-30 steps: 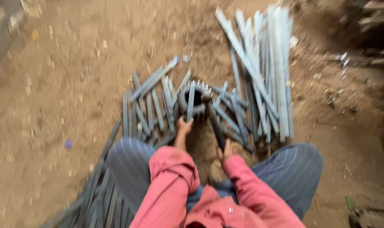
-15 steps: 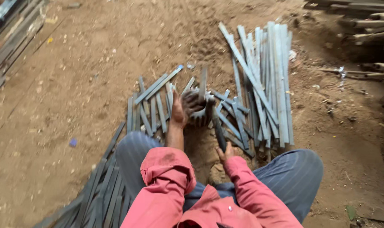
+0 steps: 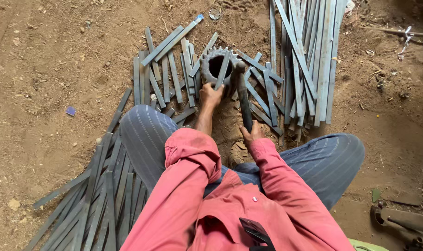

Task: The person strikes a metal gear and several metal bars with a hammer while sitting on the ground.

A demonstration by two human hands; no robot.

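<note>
I squat over a dirt floor in a pink shirt and striped trousers. My left hand [image 3: 211, 96] grips the near end of a flat metal strip [image 3: 223, 69] that lies across the hole of a dark toothed gear ring [image 3: 208, 64] standing on the ground. My right hand [image 3: 251, 135] holds the lower end of a dark hammer handle [image 3: 243, 100], its head resting against the right side of the gear. Short cut metal strips [image 3: 167, 74] lie scattered around the gear on both sides.
A bundle of long metal strips [image 3: 309, 51] lies to the upper right. More long strips [image 3: 97, 195] fan out at my lower left. Rusty metal parts [image 3: 402, 221] sit at the lower right. A small blue scrap [image 3: 70, 111] lies on the dirt at left.
My left hand has settled on a strip laid across the gear's hole. My right hand has taken up the hammer handle beside the gear. The view has drawn closer.
</note>
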